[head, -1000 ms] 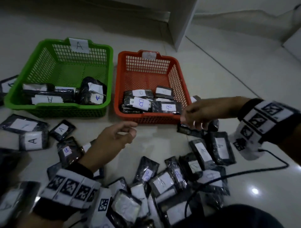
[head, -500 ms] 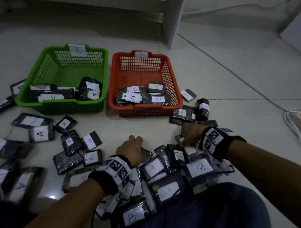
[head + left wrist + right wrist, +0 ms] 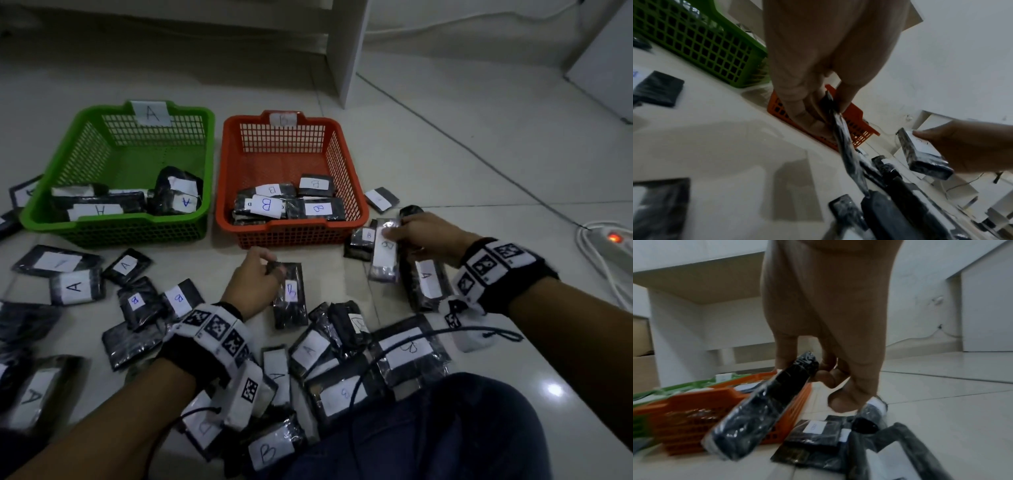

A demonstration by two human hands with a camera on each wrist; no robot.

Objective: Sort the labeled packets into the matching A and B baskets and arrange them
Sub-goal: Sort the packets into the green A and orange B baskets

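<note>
Loose packets (image 3: 407, 353), labelled A or B, heaped on the floor (image 3: 445, 164) nearest the person. Left hand (image 3: 253, 284): fingers pinching a B packet (image 3: 291, 294), lifted. Right hand (image 3: 424, 233): thumb and fingers gripping another B packet (image 3: 385, 253), raised beside the orange basket (image 3: 284, 236). Beyond: the orange basket, tagged B, holds B packets; green basket (image 3: 137, 226), tagged A, holds A packets.

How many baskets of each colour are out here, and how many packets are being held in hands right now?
Green basket: 1
Orange basket: 1
Packets held: 2, the left-hand packet in the left hand, the right-hand packet in the right hand
Total: 4
</note>
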